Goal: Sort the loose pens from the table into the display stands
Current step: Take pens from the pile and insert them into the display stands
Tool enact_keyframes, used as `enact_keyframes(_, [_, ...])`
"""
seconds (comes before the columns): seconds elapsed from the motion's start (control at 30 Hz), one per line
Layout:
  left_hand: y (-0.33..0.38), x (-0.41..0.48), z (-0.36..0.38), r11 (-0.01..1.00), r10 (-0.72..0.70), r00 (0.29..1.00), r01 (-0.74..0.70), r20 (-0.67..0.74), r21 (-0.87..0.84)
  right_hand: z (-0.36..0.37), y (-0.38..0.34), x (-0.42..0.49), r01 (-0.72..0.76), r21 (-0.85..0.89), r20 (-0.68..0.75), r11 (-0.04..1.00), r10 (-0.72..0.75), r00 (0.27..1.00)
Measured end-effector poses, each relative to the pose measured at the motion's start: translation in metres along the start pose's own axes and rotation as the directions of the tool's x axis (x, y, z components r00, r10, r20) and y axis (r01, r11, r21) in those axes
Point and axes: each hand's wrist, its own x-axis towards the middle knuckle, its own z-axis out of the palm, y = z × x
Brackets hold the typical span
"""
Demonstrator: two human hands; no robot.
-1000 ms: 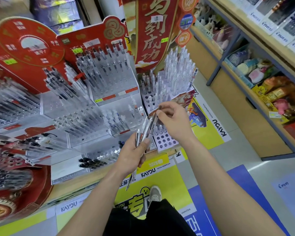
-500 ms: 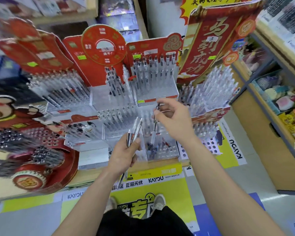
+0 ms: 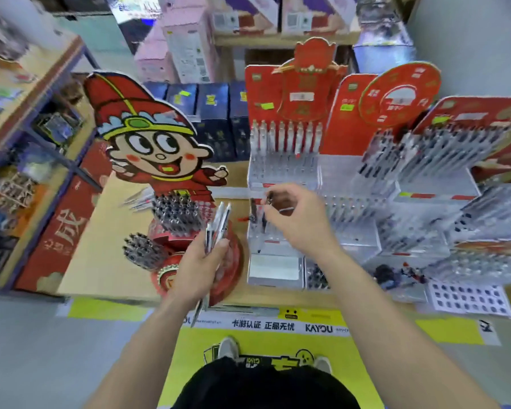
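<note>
My left hand (image 3: 202, 261) grips a bunch of pens (image 3: 217, 225), their tops fanning up and their tips poking out below my wrist. My right hand (image 3: 295, 216) pinches a single pen (image 3: 263, 214) by its top, upright over the clear tiered display stand (image 3: 281, 178) with red backing cards. That stand holds rows of white and clear pens. A round red stand (image 3: 171, 222) with dark pens sits just left of my left hand.
A cartoon cardboard figure (image 3: 154, 143) stands at the back left of the wooden table (image 3: 101, 261). More clear pen stands (image 3: 443, 184) fill the right side. A perforated white holder (image 3: 469, 298) lies at the front right. Shelves with boxes stand left and behind.
The view has swung left, bringing the cartoon figure into sight. My right hand has carried one pen from the bunch to a stand farther left. My left hand keeps the bunch.
</note>
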Motion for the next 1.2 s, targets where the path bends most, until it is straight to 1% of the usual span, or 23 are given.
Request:
enact_keyframes(0.07, [-0.012, 0.005, -0.033, 1.0, -0.011, 1.0, 0.011, -0.023, 0.007, 0.03, -0.004, 0.006, 0.012, -0.043, 0.012, 0.999, -0.012, 1.0])
enact_keyframes(0.17, [-0.022, 0.013, -0.069, 0.999, -0.038, 0.999, 0.038, -0.018, -0.024, 0.065, -0.007, 0.015, 0.013, -0.108, -0.021, 0.994, -0.015, 1.0])
enact_keyframes(0.27, [-0.027, 0.021, -0.093, 0.996, -0.058, 0.998, 0.058, 0.001, -0.068, 0.09, -0.009, 0.028, -0.01, -0.15, -0.045, 0.989, 0.003, 0.999])
enact_keyframes(0.43, [-0.036, 0.038, -0.12, 0.998, -0.031, 1.0, 0.031, -0.002, -0.062, 0.115, -0.001, 0.047, -0.051, -0.191, -0.058, 0.98, 0.041, 0.997])
enact_keyframes(0.6, [-0.04, 0.047, -0.128, 0.999, -0.015, 1.0, 0.014, -0.025, -0.037, 0.129, 0.01, 0.063, -0.067, -0.245, -0.038, 0.967, 0.06, 0.997])
enact_keyframes(0.8, [-0.034, 0.049, -0.125, 0.995, -0.016, 1.0, 0.016, 0.0, -0.095, 0.134, 0.015, 0.075, -0.076, -0.227, -0.019, 0.971, 0.074, 0.997])
enact_keyframes(0.93, [-0.033, 0.047, -0.125, 0.99, -0.033, 0.999, 0.032, -0.007, -0.138, 0.134, 0.017, 0.077, -0.064, -0.252, 0.035, 0.966, 0.076, 0.997])
enact_keyframes(1.1, [-0.029, 0.042, -0.127, 0.994, -0.016, 0.998, 0.01, -0.058, -0.104, 0.139, 0.016, 0.077, -0.039, -0.271, 0.082, 0.962, 0.064, 0.995])
enact_keyframes(1.2, [-0.029, 0.041, -0.13, 0.992, -0.019, 0.996, 0.009, -0.083, -0.125, 0.14, 0.013, 0.084, 0.004, -0.312, 0.118, 0.95, 0.034, 0.992])
